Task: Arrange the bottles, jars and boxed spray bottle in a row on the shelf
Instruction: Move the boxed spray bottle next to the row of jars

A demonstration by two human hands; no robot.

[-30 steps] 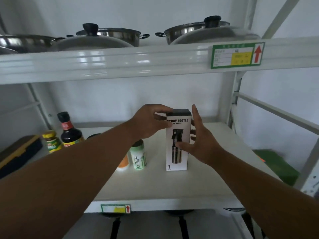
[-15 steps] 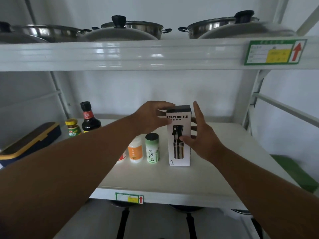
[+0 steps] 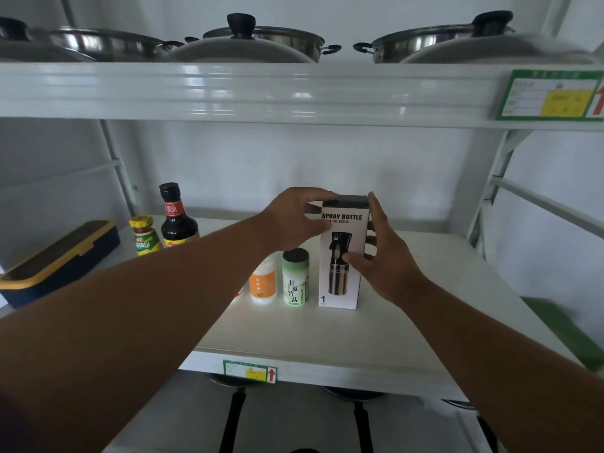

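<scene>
A white boxed spray bottle [image 3: 340, 289] stands upright on the white shelf [image 3: 327, 335]. My left hand [image 3: 294, 217] grips its top left corner. My right hand [image 3: 382, 253] holds its right side, thumb across the front. Just left of the box stand a green-labelled jar [image 3: 295, 279] and an orange-labelled white bottle [image 3: 263, 282], in a row. A red-marked item beside them is mostly hidden by my left arm. Further back left stand a dark soy sauce bottle [image 3: 176, 217] and a small yellow-lidded jar [image 3: 143, 237].
A dark blue case with yellow trim [image 3: 62, 259] lies at the shelf's left end. Steel pots with lids [image 3: 255, 40] sit on the upper shelf. Bare shelf surface extends right of the box. Pan handles [image 3: 232, 416] show below. A green object [image 3: 562, 328] lies lower right.
Both hands have stayed on the box, which has barely shifted on the shelf. The view has swung left, bringing the soy sauce bottle, the small jar and the blue case further into frame.
</scene>
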